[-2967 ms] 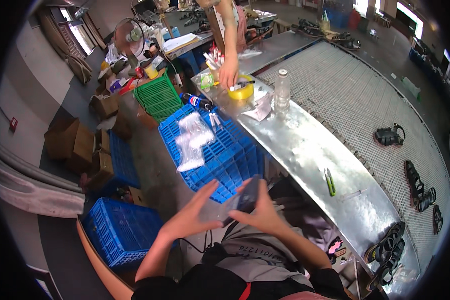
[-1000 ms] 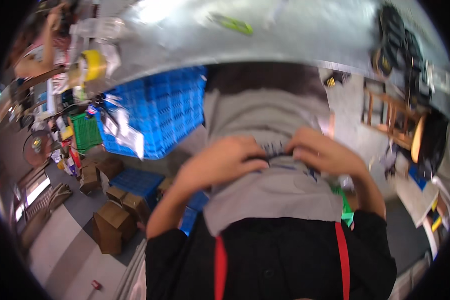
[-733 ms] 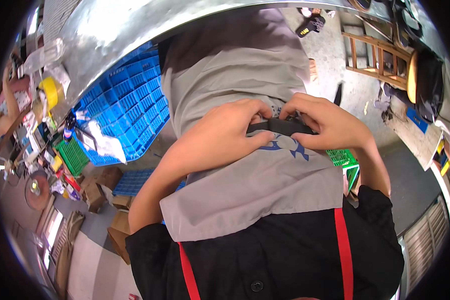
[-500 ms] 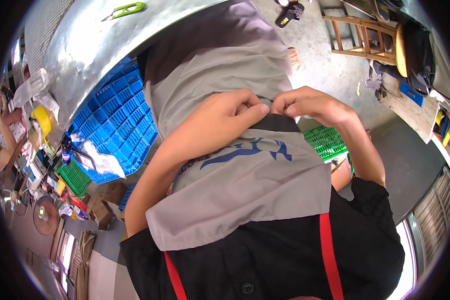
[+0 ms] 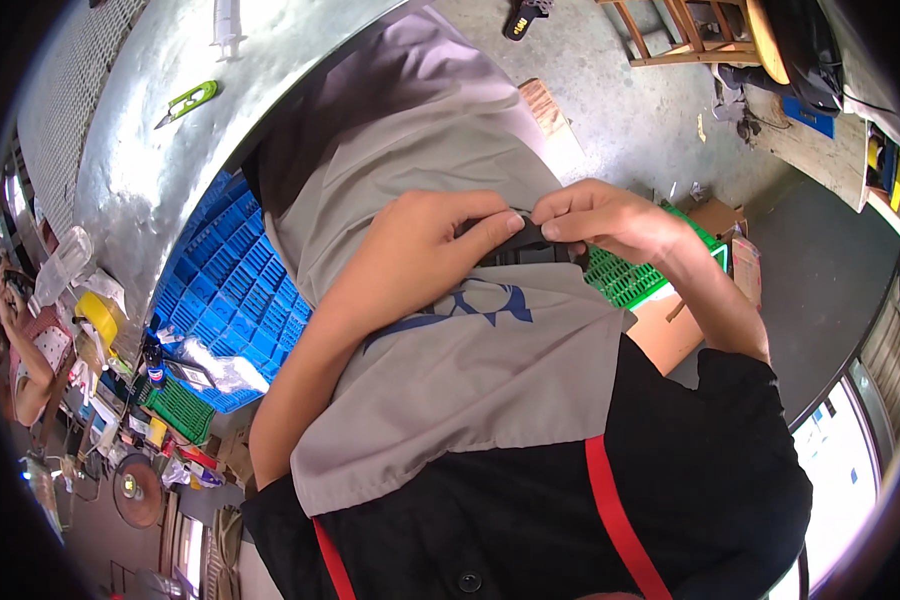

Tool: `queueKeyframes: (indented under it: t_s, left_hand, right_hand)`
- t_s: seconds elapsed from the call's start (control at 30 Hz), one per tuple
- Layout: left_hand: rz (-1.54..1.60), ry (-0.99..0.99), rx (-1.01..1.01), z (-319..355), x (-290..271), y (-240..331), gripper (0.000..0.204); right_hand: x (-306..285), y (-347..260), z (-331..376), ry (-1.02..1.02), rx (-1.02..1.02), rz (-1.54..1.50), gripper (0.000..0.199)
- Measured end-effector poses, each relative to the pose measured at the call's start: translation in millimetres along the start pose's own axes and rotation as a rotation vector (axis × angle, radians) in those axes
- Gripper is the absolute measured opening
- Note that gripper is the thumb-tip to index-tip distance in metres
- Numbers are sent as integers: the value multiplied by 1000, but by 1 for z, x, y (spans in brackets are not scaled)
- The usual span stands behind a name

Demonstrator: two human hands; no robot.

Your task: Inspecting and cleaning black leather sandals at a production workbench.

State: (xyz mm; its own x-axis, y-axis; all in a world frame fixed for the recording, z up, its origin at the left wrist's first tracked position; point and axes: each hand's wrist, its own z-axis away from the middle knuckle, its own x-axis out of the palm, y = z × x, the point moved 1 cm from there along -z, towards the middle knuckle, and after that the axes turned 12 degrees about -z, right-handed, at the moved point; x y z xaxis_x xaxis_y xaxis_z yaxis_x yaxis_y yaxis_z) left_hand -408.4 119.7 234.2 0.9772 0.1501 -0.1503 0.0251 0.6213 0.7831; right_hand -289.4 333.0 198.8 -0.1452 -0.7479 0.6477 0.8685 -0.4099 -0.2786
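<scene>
A grey apron (image 5: 460, 390) with a blue print and red shoulder straps (image 5: 620, 520) hangs over my front. At waist height a black strap (image 5: 522, 240) runs across it. My left hand (image 5: 440, 240) pinches the strap between thumb and curled fingers. Close beside it, my right hand (image 5: 595, 225) grips the strap's other part, thumb against fingertips. The fingers partly cover the strap, and I cannot make out how its ends meet.
Green thread snips (image 5: 188, 102) and a clear syringe (image 5: 227, 30) lie on the metal table (image 5: 120, 190). Blue crates (image 5: 235, 290) stand below its edge. A green basket (image 5: 630, 275) and a cardboard box (image 5: 670, 335) are at right. Another person's arm (image 5: 32, 360) shows far left.
The view has shifted, bringing the syringe into sight. My hands stay together at the waist, with more of the black strap showing between them.
</scene>
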Motion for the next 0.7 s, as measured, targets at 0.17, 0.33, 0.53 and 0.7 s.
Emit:
queueKeyframes:
  t_s: [0.17,0.33,0.53,0.7]
  left_hand:
    - [291,-29,303,15,0,-22,17]
    - [471,19,4,11,4,-25,46]
    - [573,-46,-75,0,-10,-38,35]
    - [652,113,-108,14,0,-42,23]
  right_hand:
    - [4,-11,17,18,-335,328,12]
    - [17,-57,44,-404,-735,-362,4]
    - [22,-32,7,229,-606,467,17]
    - [53,-17,6,140,-554,821,29]
